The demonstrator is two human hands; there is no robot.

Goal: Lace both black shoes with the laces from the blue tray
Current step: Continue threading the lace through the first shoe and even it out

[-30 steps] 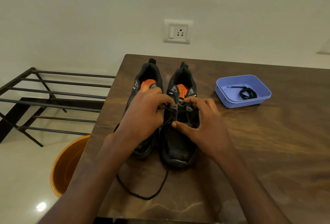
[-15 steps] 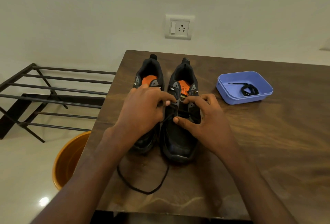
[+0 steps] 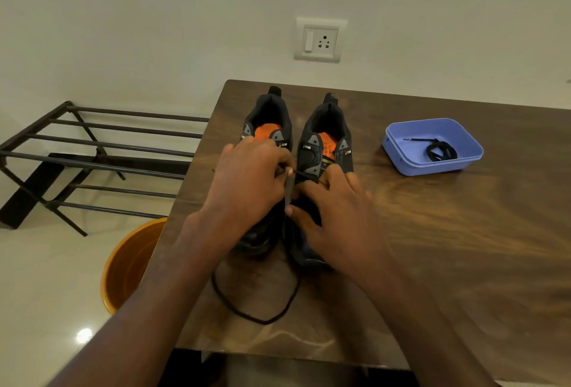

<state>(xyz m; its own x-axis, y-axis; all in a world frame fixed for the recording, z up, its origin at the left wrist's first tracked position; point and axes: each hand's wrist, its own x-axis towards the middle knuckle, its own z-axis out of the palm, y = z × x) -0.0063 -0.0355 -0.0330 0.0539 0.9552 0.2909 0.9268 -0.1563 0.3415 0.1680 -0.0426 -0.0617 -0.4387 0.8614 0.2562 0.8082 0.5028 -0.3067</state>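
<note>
A: Two black shoes side by side at the table's twelve o'clock end, toes toward the wearer; one lace in play, one more coiled in the tray; barely begun, by the look of it.

B: In play where?

A: On the right shoe point(image 3: 321, 176); left hand point(image 3: 247, 189) with fingertips pinched together on the lace end at the shoe's nine o'clock eyelet row; right hand point(image 3: 336, 216) spread over the tongue, thumb pressed at the throat, fingers curled loosely onto the upper; hard to tell whether any lace sits under those fingers.

B: And the slack?

A: Working lace point(image 3: 256, 312) looped on the table point(image 3: 448, 247) at six o'clock from the toes; plenty unthreaded; count of eyelets filled hidden beneath the hands.

B: Left shoe?

A: Left shoe point(image 3: 268, 121) at nine o'clock of its mate; no lace visible in the upper eyelets; probably untouched.

B: Containers?

A: Blue tray point(image 3: 398, 152) at three o'clock of the shoes, well apart; spare lace point(image 3: 438, 152) bundled inside, one tip pointing to nine o'clock; nothing else inside. Orange bucket point(image 3: 123, 266) on the floor at eight o'clock, beside the table edge; contents out of sight.
</note>
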